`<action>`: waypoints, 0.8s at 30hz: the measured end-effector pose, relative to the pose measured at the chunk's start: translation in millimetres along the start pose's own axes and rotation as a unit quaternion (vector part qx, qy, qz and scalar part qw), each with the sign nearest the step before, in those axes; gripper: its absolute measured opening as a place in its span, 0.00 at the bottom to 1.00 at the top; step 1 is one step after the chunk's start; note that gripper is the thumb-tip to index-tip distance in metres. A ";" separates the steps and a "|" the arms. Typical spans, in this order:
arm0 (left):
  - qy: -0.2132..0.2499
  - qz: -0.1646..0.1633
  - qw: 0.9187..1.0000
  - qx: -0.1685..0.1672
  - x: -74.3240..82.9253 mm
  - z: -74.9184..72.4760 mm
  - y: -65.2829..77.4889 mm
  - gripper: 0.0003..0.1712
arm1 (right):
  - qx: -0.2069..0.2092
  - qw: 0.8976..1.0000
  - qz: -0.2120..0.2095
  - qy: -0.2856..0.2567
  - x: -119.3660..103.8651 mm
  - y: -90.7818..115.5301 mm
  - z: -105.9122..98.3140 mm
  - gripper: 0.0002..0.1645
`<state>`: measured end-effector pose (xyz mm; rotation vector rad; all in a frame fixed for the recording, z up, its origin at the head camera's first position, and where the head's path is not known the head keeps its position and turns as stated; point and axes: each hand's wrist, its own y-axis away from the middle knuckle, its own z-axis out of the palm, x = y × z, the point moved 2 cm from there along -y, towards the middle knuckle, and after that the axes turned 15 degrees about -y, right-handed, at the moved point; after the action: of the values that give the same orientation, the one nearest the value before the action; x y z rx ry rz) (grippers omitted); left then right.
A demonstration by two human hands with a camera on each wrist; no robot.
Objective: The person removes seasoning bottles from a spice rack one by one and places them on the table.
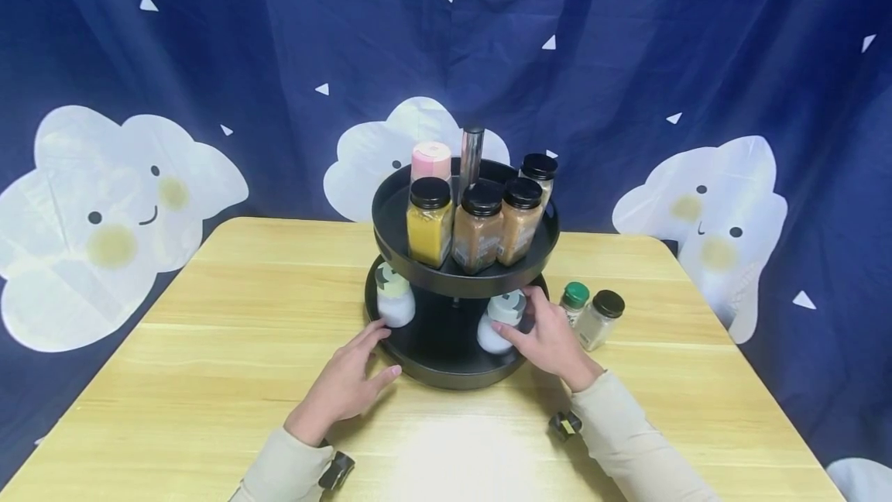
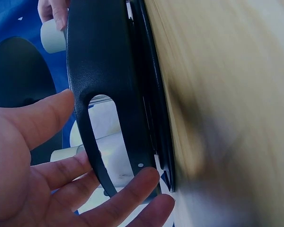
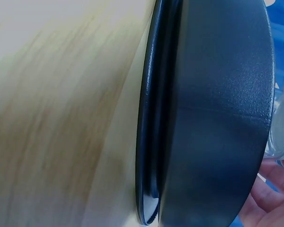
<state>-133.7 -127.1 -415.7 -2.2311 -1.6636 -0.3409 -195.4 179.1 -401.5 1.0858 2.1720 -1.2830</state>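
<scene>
A two-tier black turntable rack point(image 1: 456, 379) stands on the table. On its lower tier, my right hand point(image 1: 555, 338) grips a small jar with a pale lid point(image 1: 493, 337), thumb in front and fingers behind. That jar's clear side shows at the right edge of the right wrist view, fingers around it. A similar white jar point(image 1: 396, 310) stands at the tier's left. My left hand point(image 1: 344, 383) is spread beside the lower tray's left rim, its fingers point(image 2: 142, 187) right at the oval cut-out in the tray wall.
The upper tray point(image 1: 446, 283) bears a yellow spice jar point(image 1: 428, 235), brown ones point(image 1: 478, 235), a pink-capped container point(image 1: 430, 157) and a black-capped jar point(image 1: 540, 169). Right of the rack stand a green-capped jar point(image 1: 575, 297) and a black-capped jar point(image 1: 598, 324). A blue curtain point(image 1: 592, 84) hangs behind.
</scene>
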 end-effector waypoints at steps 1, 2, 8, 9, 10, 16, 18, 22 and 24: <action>0.000 0.000 1.000 -0.001 0.0 0.0 -0.2 0.35 | 0.000 1.000 0.000 0.000 0.1 -0.1 0.0 0.35; 0.001 -0.001 1.000 -0.001 0.1 -0.2 -0.2 0.34 | 0.000 1.000 0.000 0.001 0.3 -0.2 0.0 0.35; 0.000 -0.002 1.000 0.000 0.5 -1.7 0.8 0.34 | 0.001 1.000 0.010 0.007 -0.5 0.0 -0.2 0.35; 0.000 -0.002 1.000 0.000 0.5 -1.9 0.9 0.34 | 0.000 1.000 0.013 0.007 -0.6 0.0 -0.2 0.35; 0.001 -0.003 1.000 -0.001 0.5 -1.7 0.8 0.34 | 0.000 1.000 0.016 0.007 -0.7 0.1 -0.3 0.35; -0.001 -0.003 1.000 -0.001 0.6 -1.4 0.2 0.34 | -0.001 1.000 0.019 0.005 -0.6 0.1 -0.9 0.34; -0.001 -0.002 1.000 0.000 0.6 -1.8 0.6 0.34 | -0.001 1.000 0.020 0.004 -1.1 -0.1 -1.2 0.34; 0.001 -0.004 1.000 -0.001 0.8 -1.2 0.3 0.34 | -0.004 1.000 0.027 0.002 -2.1 -0.6 -1.9 0.34; 0.003 -0.004 1.000 -0.001 0.9 -1.0 0.5 0.34 | -0.006 0.999 0.032 -0.001 -2.7 -0.6 -2.5 0.34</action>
<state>-133.0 -126.9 -414.5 -2.2235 -1.6705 -0.3498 -194.0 180.0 -398.2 1.1402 2.1222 -1.2415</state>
